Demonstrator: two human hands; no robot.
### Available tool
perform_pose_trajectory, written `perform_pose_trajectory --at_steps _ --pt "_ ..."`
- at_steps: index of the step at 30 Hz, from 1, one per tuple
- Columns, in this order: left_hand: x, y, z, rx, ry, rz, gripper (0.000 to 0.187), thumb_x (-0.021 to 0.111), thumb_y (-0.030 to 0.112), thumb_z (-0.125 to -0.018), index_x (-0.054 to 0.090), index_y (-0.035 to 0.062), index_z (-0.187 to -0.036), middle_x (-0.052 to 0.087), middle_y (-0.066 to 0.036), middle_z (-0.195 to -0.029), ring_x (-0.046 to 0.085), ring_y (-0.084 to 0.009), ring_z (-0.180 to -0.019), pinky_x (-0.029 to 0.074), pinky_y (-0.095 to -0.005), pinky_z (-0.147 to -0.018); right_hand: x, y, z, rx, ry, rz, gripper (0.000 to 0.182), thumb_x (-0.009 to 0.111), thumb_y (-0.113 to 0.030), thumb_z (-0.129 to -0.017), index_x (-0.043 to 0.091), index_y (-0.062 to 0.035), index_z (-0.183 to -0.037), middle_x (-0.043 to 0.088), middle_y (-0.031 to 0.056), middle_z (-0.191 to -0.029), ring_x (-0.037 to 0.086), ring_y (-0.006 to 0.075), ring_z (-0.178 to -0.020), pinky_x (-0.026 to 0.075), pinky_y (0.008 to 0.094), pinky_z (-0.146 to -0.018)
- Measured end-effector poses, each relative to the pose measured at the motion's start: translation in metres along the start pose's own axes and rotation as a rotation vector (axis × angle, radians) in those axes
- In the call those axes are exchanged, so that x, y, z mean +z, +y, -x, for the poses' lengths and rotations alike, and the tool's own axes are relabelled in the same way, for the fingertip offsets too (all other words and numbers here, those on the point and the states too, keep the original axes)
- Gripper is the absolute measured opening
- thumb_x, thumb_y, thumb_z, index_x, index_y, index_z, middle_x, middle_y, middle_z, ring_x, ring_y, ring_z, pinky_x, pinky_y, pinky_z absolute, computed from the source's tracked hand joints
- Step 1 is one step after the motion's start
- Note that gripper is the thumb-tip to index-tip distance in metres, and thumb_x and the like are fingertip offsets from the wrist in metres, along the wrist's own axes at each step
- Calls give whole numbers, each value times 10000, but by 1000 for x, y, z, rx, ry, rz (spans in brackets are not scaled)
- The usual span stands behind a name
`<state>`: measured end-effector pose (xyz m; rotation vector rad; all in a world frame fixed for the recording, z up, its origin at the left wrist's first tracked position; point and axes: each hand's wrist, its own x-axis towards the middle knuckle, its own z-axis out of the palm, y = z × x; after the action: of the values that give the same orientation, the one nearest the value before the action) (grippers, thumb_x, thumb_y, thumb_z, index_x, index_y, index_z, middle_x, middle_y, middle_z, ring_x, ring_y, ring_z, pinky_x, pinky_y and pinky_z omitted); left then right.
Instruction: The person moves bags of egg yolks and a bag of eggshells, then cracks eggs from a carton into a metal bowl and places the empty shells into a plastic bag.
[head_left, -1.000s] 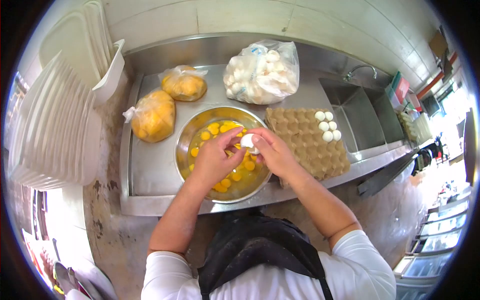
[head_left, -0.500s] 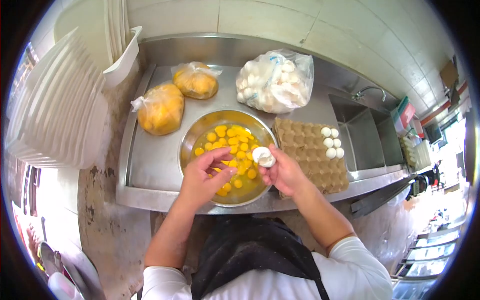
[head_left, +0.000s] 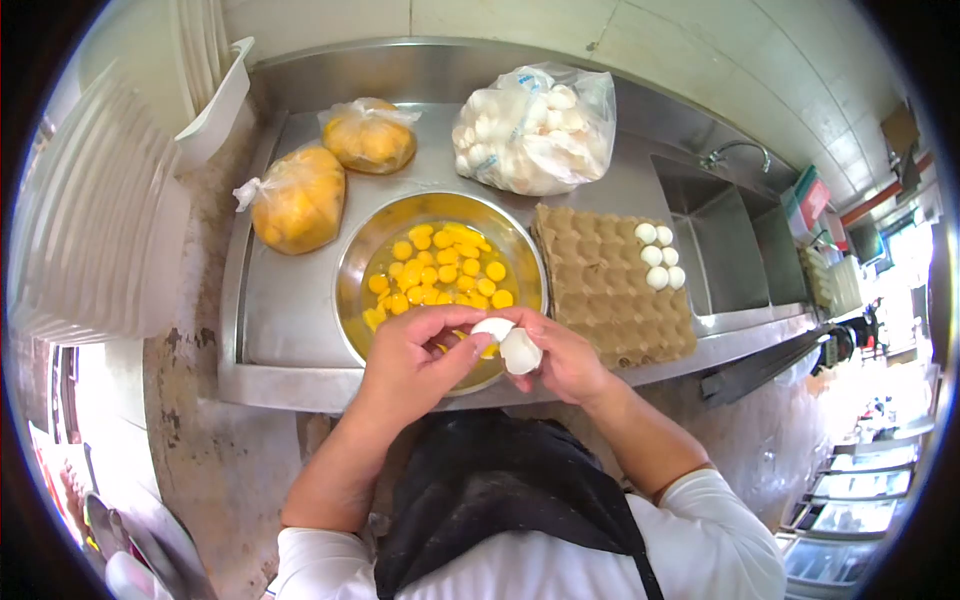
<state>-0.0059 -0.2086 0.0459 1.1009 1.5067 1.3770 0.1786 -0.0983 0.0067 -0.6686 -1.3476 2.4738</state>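
Over the near right rim of a steel bowl [head_left: 353, 235], my hands are together on a cracked white eggshell [head_left: 521, 352]. My left hand [head_left: 415, 358] pinches a smaller shell piece [head_left: 492, 328] between thumb and fingers. My right hand [head_left: 562, 358] is closed around the larger piece, its hollow side showing. In the bowl lie many whole egg yolks [head_left: 447, 273] in clear egg white. To the right of the bowl, a brown cardboard egg tray [head_left: 600, 290] carries several white eggs [head_left: 655, 256] at its right end.
Behind the bowl stands a clear plastic bag of white eggshells [head_left: 535, 135]. Two tied bags with yellow-orange contents [head_left: 298, 205] rest at the left of the steel counter [head_left: 280, 330]. A double sink [head_left: 705, 230] with a faucet [head_left: 735, 155] is at right. Stacked white trays [head_left: 100, 220] stand left.
My left hand has come in to grip a piece of the eggshell held in my right hand. Both hands now sit nearer the bowl's front edge. The view has shifted slightly.
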Motion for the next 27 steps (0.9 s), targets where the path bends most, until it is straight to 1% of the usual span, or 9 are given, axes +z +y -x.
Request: perform_pose_trajectory --at_steps 5,11,14,17,19,20,21,23,27 --pt "8 -1 -7 -15 -15 248 235 700 85 -858 666 -8 -1071 690 -45 -891 623 -82 -733 504 -223 -649 6 -9 6 -50 -96 -140 549 403 -432 -984 440 -21 -1346 583 27 -976 552 102 -763 471 259 -578" --pt "3 -4 -11 -250 -66 428 230 660 142 -896 654 0 -1077 696 -81 -949 647 -119 -781 521 -236 -656 9 -21 18 -70 -130 -245 664 443 -439 -950 346 13 -1427 598 37 -923 567 117 -712 478 259 -578" --pt "1 17 -1 -173 -6 561 246 622 153 -896 605 -19 -1071 676 -128 -901 670 -208 -774 557 -306 -606 14 -39 27 -103 -174 -227 707 454 -426 -934 301 42 -1442 603 52 -878 568 138 -656 478 260 -577" --pt "11 65 24 -38 -10 648 287 725 184 -815 603 -27 -965 668 -177 -838 679 -294 -716 572 -358 -586 17 -57 35 -149 -164 -242 721 453 -411 -925 287 75 -1431 600 70 -859 565 155 -626 473 259 -570" --pt "5 90 26 73 -286 790 363 801 176 -761 651 -90 -956 672 -283 -824 698 -362 -734 585 -418 -597 18 -61 37 -170 -171 -220 725 446 -406 -922 288 97 -1420 589 84 -841 563 161 -620 467 262 -560" --pt "-1 85 14 300 -533 760 412 805 169 -770 647 -120 -1018 662 -328 -857 697 -393 -761 586 -430 -630 18 -63 37 -216 -198 -227 727 446 -410 -922 291 99 -1418 584 87 -831 562 157 -618 464 260 -555" --pt "-4 95 12 266 -630 767 434 816 182 -767 647 -131 -1016 653 -350 -869 695 -406 -757 581 -423 -635 18 -64 37 -266 -227 -231 730 445 -413 -921 293 100 -1416 579 91 -821 561 154 -616 461 258 -550" --pt "12 88 7 581 -658 899 402 757 86 -801 603 -194 -1045 660 -322 -927 696 -385 -852 580 -398 -722 18 -65 37 -258 -242 -223 738 449 -429 -922 300 102 -1413 576 88 -812 559 146 -616 457 251 -544" --pt "2 87 4 569 -750 859 398 737 77 -816 594 -205 -1058 648 -348 -933 693 -387 -856 580 -389 -703 21 -64 38 -206 -238 -243 758 474 -445 -916 304 102 -1412 578 84 -810 557 139 -618 458 240 -546"
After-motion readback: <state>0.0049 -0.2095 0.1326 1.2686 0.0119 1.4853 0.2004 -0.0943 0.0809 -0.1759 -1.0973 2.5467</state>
